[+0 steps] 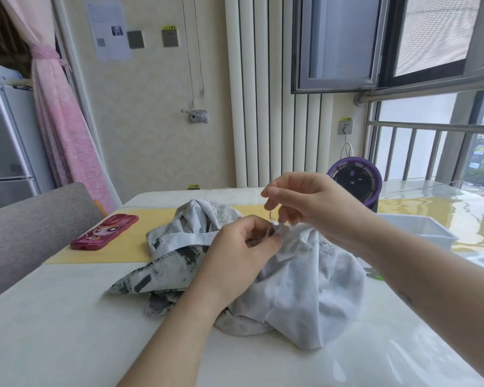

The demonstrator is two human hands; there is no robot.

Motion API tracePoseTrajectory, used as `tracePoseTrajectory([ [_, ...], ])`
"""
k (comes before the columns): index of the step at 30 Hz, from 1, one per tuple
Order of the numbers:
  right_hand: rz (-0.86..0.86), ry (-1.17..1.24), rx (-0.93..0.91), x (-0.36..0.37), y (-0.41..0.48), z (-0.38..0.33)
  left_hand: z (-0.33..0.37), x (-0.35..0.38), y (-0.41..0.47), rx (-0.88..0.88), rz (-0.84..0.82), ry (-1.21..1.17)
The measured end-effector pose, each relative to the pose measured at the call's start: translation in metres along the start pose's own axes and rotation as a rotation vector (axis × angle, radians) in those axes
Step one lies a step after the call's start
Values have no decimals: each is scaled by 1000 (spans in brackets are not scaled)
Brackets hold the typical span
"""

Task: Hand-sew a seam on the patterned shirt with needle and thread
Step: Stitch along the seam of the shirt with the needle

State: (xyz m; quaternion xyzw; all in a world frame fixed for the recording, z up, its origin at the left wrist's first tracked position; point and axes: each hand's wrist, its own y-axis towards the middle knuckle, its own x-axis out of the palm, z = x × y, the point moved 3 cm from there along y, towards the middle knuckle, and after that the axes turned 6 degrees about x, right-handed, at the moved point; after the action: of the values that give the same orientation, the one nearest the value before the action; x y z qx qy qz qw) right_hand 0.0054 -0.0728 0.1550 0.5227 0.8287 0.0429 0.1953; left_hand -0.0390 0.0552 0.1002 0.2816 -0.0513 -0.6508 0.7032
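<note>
Patterned shirt (305, 289): a grey-and-white heap on the white table (67, 331) directly before you, one fold of its edge lifted to the work.
Left fingers (271, 240): thumb and fingertips pressed together on that fold, pinching it just beside the spot where the thread meets the cloth.
Right fingers (273, 191): thumb and forefinger closed on the needle (271, 175), of which only a thin sliver shows above them; the other fingers curl loosely beneath.
Thread (270, 219): pale and short, running near upright from your right pinch down to the fold; whether it is taut is too fine to tell.
Left hand (241, 252): resting on the heap, wrist low.
Right hand (305, 202): raised above the fold, apart from the cloth.
Step, by the look of it: drawing a stitch through.
Handling: thin, soft, light cloth that will likely slump and slide on the glossy tabletop and gives no support of its own. Take hold close to the seam, as your left pinch does, so the edge lies flat for the needle. Pull gently, since a hard tug would probably pucker it.
Around you: a red phone case (104, 231) on a yellow mat (123, 254) to the left, a white bin (425, 227) and purple fan (355, 182) to the right, all well apart from the work.
</note>
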Motion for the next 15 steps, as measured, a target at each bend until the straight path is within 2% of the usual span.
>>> tracePoseTrajectory([
  [15,-22,18,16,-1,10,-24,7,10,5,-25,-71,5],
])
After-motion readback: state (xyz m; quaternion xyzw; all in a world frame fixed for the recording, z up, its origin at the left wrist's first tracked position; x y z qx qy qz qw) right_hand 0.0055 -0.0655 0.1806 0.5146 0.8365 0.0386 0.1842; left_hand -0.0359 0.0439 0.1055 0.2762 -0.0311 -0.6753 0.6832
